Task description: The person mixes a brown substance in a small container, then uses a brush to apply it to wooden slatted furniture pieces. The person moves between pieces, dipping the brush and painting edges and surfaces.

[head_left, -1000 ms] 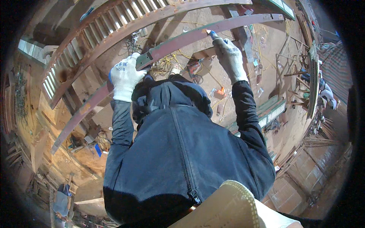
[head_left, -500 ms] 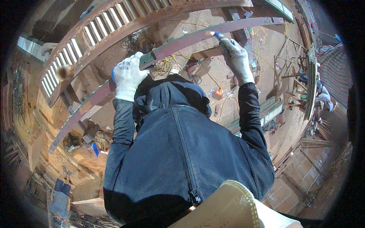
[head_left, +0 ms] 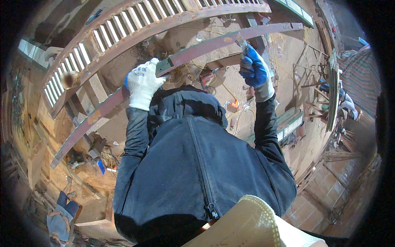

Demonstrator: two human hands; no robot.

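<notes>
left hand (head_left: pixel 144 81) grasps the curved reddish beam (head_left: pixel 201 50), likely steadying it. right hand (head_left: pixel 255 69) has fingers clenched round a small tool (head_left: pixel 242 42), tip at the beam.

The left arm (head_left: pixel 138 133) and the right arm (head_left: pixel 266 123) both reach forward in dark sleeves, bent at the elbow. The left hand (head_left: pixel 144 82), in a white glove, shows its back; its fingers (head_left: pixel 150 66) are curved forward and its thumb points out to the right. The right hand (head_left: pixel 256 71) is a little farther forward, with its blue palm side visible and its fingers curled inward.
</notes>
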